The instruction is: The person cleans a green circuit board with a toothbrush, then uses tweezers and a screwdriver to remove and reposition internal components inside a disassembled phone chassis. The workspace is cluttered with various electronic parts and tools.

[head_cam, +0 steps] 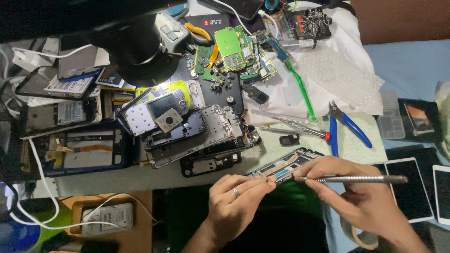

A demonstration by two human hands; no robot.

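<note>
Head view: we're mid-repair on the phone frame (pixel 286 166) at the desk (pixel 140 178) front edge. Left hand (pixel 234 199) pinches its near end; right hand (pixel 356 192) grips tweezers (pixel 349 179), tip at frame. Next likely needs steady, fine tip placement.

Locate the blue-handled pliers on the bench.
In the head view, the blue-handled pliers lie right of centre on the table, just beyond the right hand, beside the green toothbrush.
</note>
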